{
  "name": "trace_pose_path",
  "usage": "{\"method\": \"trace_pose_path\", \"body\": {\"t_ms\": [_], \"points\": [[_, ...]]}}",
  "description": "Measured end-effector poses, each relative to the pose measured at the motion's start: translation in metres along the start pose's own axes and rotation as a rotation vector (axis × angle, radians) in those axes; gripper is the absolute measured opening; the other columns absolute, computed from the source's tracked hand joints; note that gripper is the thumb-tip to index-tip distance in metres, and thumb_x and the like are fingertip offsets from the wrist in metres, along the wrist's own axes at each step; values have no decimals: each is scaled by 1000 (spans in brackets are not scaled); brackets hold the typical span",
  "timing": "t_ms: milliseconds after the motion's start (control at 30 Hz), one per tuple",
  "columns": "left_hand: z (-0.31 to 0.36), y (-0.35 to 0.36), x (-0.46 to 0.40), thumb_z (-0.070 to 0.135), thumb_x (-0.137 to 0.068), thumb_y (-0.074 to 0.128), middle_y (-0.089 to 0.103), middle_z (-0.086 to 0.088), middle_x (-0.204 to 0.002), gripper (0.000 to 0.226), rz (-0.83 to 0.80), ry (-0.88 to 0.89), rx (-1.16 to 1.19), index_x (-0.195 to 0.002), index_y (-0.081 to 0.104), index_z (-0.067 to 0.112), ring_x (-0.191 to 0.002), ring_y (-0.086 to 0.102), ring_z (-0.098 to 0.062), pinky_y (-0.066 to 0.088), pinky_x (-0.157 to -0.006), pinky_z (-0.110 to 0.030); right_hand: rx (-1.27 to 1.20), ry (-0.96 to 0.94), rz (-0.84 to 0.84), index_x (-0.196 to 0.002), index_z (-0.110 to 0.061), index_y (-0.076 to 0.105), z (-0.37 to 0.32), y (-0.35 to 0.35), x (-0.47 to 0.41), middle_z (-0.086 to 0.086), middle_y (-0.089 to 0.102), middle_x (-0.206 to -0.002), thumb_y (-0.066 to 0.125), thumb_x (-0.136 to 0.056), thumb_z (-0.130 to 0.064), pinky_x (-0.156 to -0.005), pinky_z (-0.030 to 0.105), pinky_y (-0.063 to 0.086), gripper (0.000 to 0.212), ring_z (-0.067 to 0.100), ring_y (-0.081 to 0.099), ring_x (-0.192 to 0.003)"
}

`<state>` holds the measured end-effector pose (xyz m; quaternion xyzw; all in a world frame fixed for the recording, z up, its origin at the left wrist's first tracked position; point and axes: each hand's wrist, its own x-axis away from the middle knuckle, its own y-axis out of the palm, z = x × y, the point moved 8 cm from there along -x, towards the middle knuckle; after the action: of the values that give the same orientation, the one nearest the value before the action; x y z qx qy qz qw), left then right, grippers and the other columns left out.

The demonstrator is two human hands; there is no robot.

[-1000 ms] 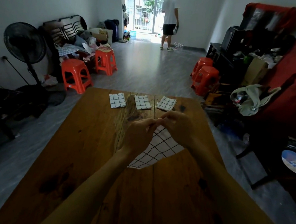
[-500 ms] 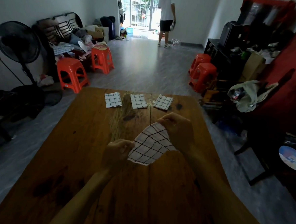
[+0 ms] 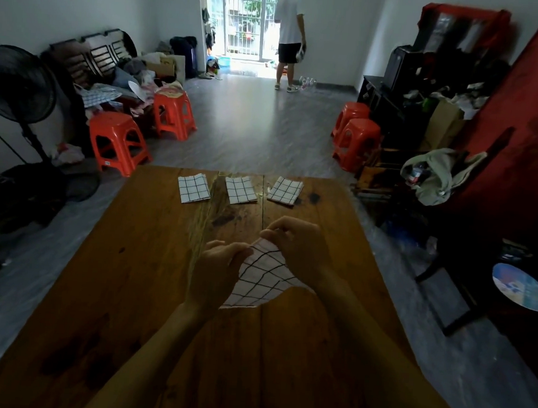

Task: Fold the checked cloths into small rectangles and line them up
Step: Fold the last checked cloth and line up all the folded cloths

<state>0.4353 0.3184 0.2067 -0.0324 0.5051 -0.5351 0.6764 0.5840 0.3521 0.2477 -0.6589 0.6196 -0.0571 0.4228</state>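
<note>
Both hands (image 3: 259, 260) pinch checked cloth (image 3: 261, 276)

Both hands hold a checked cloth (image 3: 261, 276) above the wooden counter (image 3: 134, 290): the left hand (image 3: 216, 272) grips its left edge, the right hand (image 3: 293, 250) pinches the top corner. Three folded cloths (image 3: 239, 190) lie in a row at the far edge.

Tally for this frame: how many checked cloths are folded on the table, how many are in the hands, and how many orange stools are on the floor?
Folded cloths on the table: 3 (left, middle, right)
Cloth held by left hand and right hand: 1
Orange stools: 4 ()
Total: 8
</note>
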Motion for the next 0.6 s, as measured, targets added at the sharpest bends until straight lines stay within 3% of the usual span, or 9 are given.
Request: {"method": "trace_pose_path", "body": {"t_ms": [200, 300, 367, 433, 533, 600], "points": [[-47, 3, 32, 40, -89, 45, 73, -3, -85, 38, -80, -183, -48, -94, 72, 14, -77, 66, -23, 52, -64, -33, 22, 4, 113, -90, -15, 72, 5, -31, -9, -12, 64, -78, 66, -85, -34, -59, 6, 44, 21, -9, 55, -66], [-53, 4, 37, 28, -90, 59, 72, -3, -86, 20, -102, -224, -20, -94, 71, 13, -76, 65, -20, 53, -66, -37, -14, 23, 138, -89, -15, 72, 12, -34, -9, -11, 65, -77, 68, -84, -34, -60, 5, 43, 20, -8, 57, -66], [-48, 2, 28, 28, -91, 59, 70, 1, -84, 17, -90, -201, 23, -93, 69, 14, -72, 65, -12, 55, -68, -40, -58, 34, 160, -87, -18, 71, 16, -34, -5, -13, 65, -74, 68, -84, -33, -60, 6, 43, 16, -7, 59, -69], [-35, -2, 13, 42, -91, 51, 68, 3, -83, 33, -75, -156, 41, -97, 66, 13, -70, 64, -7, 56, -66, -38, -80, 40, 141, -86, -20, 70, 19, -31, -1, -18, 62, -72, 68, -85, -30, -60, 8, 45, 10, -6, 60, -70], [-11, 2, -10, 46, -91, 50, 71, -7, -96, 44, -73, -75, -1, -111, 63, 9, -82, 67, -17, 54, -72, -36, -58, 31, 70, -85, -18, 70, 17, -16, 0, -16, 61, -72, 68, -86, -26, -59, 9, 46, 8, -5, 60, -66], [10, 4, -19, 38, -92, 52, 72, -6, -95, 34, -76, 7, -21, -108, 65, 12, -83, 67, -19, 51, -73, -34, -64, 19, 23, -85, -17, 71, 12, -5, 1, -15, 62, -72, 68, -86, -23, -59, 11, 47, 7, -4, 60, -67]]}}
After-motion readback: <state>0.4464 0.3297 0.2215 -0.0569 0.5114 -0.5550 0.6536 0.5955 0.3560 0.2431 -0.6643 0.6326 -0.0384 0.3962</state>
